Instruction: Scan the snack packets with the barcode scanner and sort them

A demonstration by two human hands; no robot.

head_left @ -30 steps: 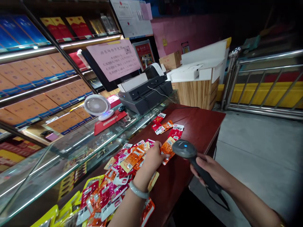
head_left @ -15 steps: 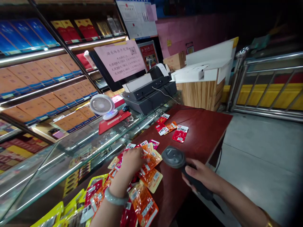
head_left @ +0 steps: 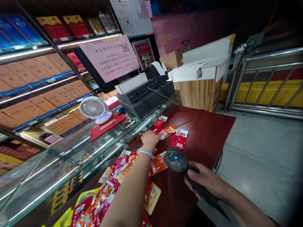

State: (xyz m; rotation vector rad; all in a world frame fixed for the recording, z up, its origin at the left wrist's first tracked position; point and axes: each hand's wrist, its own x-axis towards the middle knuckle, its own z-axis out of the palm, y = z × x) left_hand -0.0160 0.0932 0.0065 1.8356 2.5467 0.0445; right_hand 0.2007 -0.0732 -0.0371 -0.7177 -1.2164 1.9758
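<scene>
My left hand (head_left: 151, 139), with a pale bangle at the wrist, reaches across the counter. Its bent fingers close at the near edge of a red snack packet (head_left: 157, 129); the fingertips are partly hidden. Beside that packet lie an orange packet (head_left: 169, 129) and another red packet (head_left: 179, 139). My right hand (head_left: 201, 176) grips the handle of a dark barcode scanner (head_left: 175, 160), its head over the wood and a blue light showing on top. Under my left forearm spreads a pile of red, orange and yellow snack packets (head_left: 152, 194).
A glass display case (head_left: 78, 154) runs along the left of the brown counter (head_left: 203, 129). On it stand a white fan (head_left: 94, 108), a monitor with a pink sign (head_left: 110, 60) and a dark receipt printer (head_left: 152, 72). A metal railing (head_left: 267, 85) stands at right.
My left hand has moved forward off the pile to the red packets farther up the counter. A blue light now shows on the scanner. My right hand keeps its hold.
</scene>
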